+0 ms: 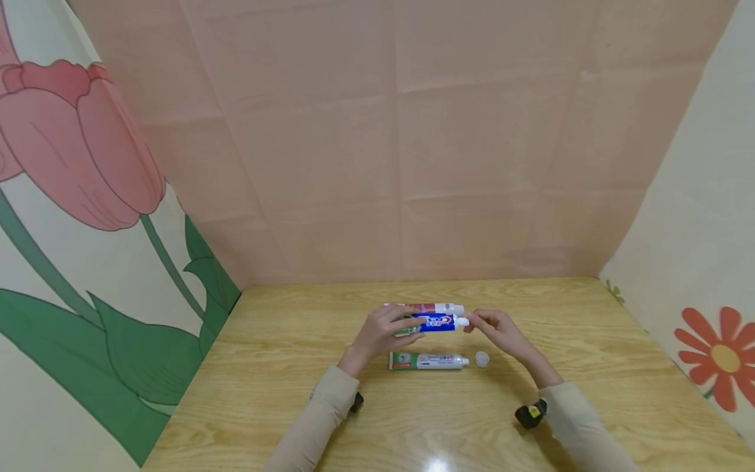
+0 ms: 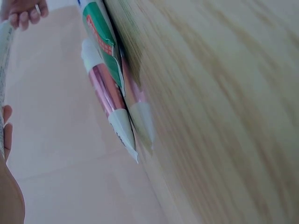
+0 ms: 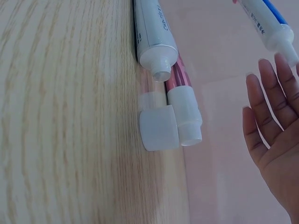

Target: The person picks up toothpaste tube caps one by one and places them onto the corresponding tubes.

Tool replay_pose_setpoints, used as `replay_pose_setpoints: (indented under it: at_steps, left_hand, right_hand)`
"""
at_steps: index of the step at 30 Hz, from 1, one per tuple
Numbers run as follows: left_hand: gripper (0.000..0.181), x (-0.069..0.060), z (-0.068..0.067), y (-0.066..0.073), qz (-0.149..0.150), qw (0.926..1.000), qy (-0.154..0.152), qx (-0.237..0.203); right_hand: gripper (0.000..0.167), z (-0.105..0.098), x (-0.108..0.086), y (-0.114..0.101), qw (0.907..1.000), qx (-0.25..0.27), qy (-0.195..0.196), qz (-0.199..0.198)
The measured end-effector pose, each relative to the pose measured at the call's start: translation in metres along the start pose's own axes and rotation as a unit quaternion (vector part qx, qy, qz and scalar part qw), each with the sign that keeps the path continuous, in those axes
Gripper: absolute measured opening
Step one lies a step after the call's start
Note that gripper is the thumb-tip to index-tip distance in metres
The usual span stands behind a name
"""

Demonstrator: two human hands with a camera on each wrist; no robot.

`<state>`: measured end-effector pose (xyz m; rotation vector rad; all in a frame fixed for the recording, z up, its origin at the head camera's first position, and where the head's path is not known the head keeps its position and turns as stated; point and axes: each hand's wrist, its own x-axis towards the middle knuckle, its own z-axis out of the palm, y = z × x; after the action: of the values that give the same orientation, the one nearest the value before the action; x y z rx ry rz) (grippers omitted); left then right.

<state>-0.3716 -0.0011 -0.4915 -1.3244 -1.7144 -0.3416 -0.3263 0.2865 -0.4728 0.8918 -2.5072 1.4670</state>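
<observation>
My left hand (image 1: 382, 333) grips a blue-and-white toothpaste tube (image 1: 435, 322) above the table, its white tip pointing right. My right hand (image 1: 500, 332) is at that end, thumb and index finger at the narrow white cap (image 3: 286, 51); the other fingers are extended in the right wrist view. Below lies a green-and-white toothpaste tube (image 1: 427, 361) with its nozzle bare. A loose white cap (image 1: 482, 359) sits just right of that nozzle. Behind the held tube lies a red-and-white toothpaste tube (image 1: 439, 308), partly hidden by it and my left hand.
The wood-grain table (image 1: 283, 393) runs back to a pink cloth backdrop (image 1: 413, 164). Panels with a painted tulip (image 1: 77, 144) and a red flower (image 1: 724, 357) stand at the left and right sides.
</observation>
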Motion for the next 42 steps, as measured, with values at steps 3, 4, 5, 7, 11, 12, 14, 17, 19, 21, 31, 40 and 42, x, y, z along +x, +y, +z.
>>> replay_pose_setpoints:
  at_steps: [3,4,5,7,11,12,14,17,19,21,31,40,42]
  left_hand:
    - [0.04,0.0,0.0,0.0,-0.002,1.0,-0.002,-0.003]
    - [0.04,0.0,0.0,0.0,-0.002,1.0,-0.002,-0.004]
    - [0.039,0.0,0.0,0.0,-0.003,1.0,-0.002,-0.004]
    - [0.037,0.0,0.0,0.0,-0.004,1.0,-0.002,-0.006]
    - [0.038,-0.001,-0.001,0.0,-0.007,0.9999,-0.002,-0.008]
    - [0.038,-0.001,-0.001,0.001,-0.009,0.9999,-0.003,-0.008]
    - [0.04,-0.001,-0.002,0.001,-0.01,0.9999,-0.003,-0.007]
    - [0.039,-0.001,-0.002,0.001,-0.011,0.9999,0.0,-0.009]
    - [0.037,-0.001,-0.002,0.0,-0.008,0.9999,0.003,-0.008]
    - [0.036,-0.001,-0.002,0.0,-0.007,0.9999,0.006,-0.009]
    - [0.035,0.0,-0.002,0.0,-0.007,0.9999,0.003,-0.01]
    - [0.042,0.0,0.0,0.0,-0.003,0.9998,0.011,-0.016]
    - [0.042,0.0,0.0,0.0,-0.002,0.9998,0.013,-0.017]
  right_hand:
    - [0.029,-0.001,0.0,-0.001,0.9999,-0.013,0.003,0.004]
    - [0.029,-0.001,0.0,-0.002,0.9999,-0.016,0.002,0.005]
    - [0.029,-0.001,0.0,-0.002,0.9998,-0.016,0.002,0.007]
    - [0.029,-0.001,0.0,-0.003,0.9997,-0.019,0.005,0.016]
    - [0.027,-0.002,-0.002,0.002,0.9995,-0.024,0.008,0.019]
    - [0.026,-0.002,-0.002,0.006,0.9995,-0.024,0.01,0.02]
    - [0.021,-0.001,-0.003,0.016,0.9996,-0.018,0.012,0.02]
    - [0.015,-0.001,-0.004,0.03,0.9997,0.003,0.011,0.021]
    - [0.018,0.0,-0.004,0.035,0.9997,0.018,0.01,0.014]
    - [0.024,0.0,-0.004,0.036,0.9994,0.033,0.01,0.003]
    - [0.023,0.0,-0.001,0.023,0.9987,0.045,0.019,-0.015]
    - [0.019,0.0,-0.002,0.024,0.9992,0.034,0.018,0.005]
    - [0.018,0.0,-0.002,0.026,0.9992,0.035,0.02,0.004]
